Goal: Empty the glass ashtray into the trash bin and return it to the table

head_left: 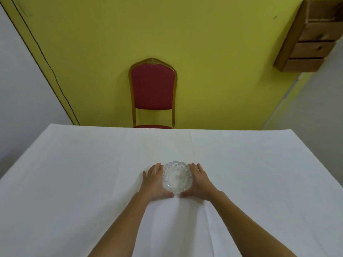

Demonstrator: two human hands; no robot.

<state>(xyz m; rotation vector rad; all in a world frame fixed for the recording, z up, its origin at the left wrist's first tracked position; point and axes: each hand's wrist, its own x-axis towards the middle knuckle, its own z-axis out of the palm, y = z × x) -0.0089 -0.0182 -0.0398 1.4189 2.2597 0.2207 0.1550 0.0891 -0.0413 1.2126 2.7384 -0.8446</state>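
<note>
A round clear glass ashtray [176, 178] with a scalloped rim rests on the white tablecloth [92, 173] near the table's middle. My left hand [155, 180] lies against its left side and my right hand [199, 181] against its right side, fingers curved around the rim and thumbs nearly meeting at the near edge. The ashtray sits flat on the cloth between both hands. Its bowl looks pale; I cannot tell what lies in it. No trash bin is in view.
A red padded chair [153, 89] with a gold frame stands behind the table's far edge against a yellow-green wall. A wooden drawer unit [311, 39] hangs at the upper right. Grey floor shows to the left and right of the table.
</note>
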